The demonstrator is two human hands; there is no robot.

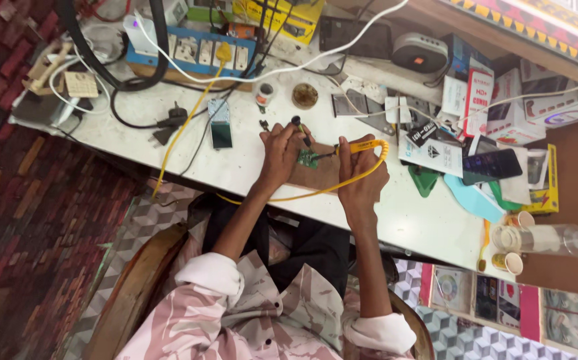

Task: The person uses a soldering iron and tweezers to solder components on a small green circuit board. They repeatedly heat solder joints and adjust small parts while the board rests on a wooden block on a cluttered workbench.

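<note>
A small green circuit board lies on a brown pad near the front edge of the white workbench. My left hand rests beside the board and pinches a thin black-tipped tool that slants down toward it. My right hand grips a yellow soldering iron whose dark tip points left at the board. The iron's yellow cable loops back under both wrists.
A blue power strip with plugs and tangled cables sits at the back left. A small display module, two round tins, boxes, a dark phone and a clear bottle crowd the bench. A wooden chair back is below.
</note>
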